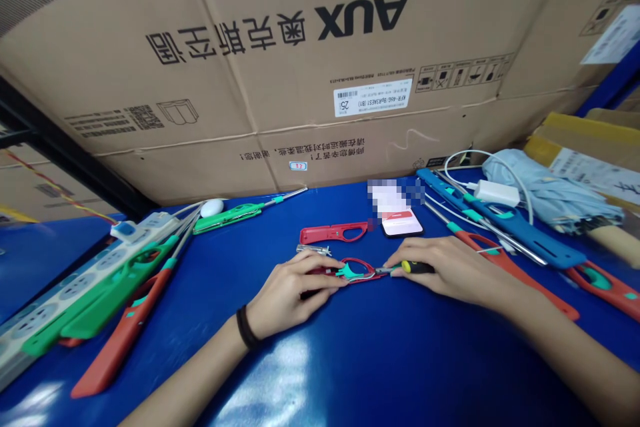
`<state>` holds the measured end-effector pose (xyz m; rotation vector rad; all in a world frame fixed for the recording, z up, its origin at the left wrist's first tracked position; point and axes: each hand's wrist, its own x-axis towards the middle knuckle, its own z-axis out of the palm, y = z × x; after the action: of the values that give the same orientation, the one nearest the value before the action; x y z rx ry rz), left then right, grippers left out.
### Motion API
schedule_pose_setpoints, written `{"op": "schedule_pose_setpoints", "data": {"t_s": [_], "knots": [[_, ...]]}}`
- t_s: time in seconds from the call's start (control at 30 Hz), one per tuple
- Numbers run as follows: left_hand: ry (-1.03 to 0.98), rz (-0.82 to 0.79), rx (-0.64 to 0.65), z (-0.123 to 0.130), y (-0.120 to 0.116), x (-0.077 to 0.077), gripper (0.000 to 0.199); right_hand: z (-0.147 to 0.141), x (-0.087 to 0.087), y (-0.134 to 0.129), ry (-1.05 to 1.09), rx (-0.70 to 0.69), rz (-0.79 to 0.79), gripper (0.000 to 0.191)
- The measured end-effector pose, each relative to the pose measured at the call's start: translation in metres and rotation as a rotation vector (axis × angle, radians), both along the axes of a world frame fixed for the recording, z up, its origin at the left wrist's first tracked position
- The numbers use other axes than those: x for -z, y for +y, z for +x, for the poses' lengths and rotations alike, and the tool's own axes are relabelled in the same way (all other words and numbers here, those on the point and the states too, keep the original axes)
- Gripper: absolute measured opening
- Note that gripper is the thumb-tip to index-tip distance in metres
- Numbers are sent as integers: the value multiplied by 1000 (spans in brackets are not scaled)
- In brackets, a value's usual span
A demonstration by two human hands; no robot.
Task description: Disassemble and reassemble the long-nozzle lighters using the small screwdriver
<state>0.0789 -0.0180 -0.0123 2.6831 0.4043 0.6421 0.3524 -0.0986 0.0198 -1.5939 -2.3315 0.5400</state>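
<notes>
My left hand [295,283], with a dark band on its wrist, has its fingers closed on the near end of an opened red lighter casing [367,275] lying on the blue table. Inside that casing shows a teal trigger [349,271]. My right hand [443,268] grips a small screwdriver [417,267] with a yellow and black handle; its tip points left at the casing's right end, where contact is hard to make out. Just beyond my left fingers lies a small silvery part [313,249]. Behind it rests a separate red casing half [327,233].
Green [100,293] and orange lighters [125,333] lie beside a power strip [75,280] on the left. A lit phone [400,217] lies behind my right hand. Blue lighters [530,230], a white charger [497,193] and a folded umbrella [550,180] crowd the right. A large carton [280,87] stands behind.
</notes>
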Motion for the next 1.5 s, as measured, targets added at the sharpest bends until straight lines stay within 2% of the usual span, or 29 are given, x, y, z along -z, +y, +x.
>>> {"op": "schedule_pose_setpoints", "data": {"t_s": [0.43, 0.77, 1.17, 1.33, 1.5], "knots": [[17, -51, 9, 0, 1, -1, 27, 3, -1, 1, -10, 31, -41, 20], [75, -77, -4, -5, 7, -4, 27, -3, -1, -2, 57, -15, -35, 23], [68, -118, 10, -11, 17, -6, 24, -15, 2, -5, -89, -12, 11, 21], [50, -121, -8, -12, 15, -6, 24, -23, 2, -8, -160, -31, 30, 27], [49, -135, -26, -13, 12, -7, 25, -19, 2, -7, -140, 5, 18, 21]]}}
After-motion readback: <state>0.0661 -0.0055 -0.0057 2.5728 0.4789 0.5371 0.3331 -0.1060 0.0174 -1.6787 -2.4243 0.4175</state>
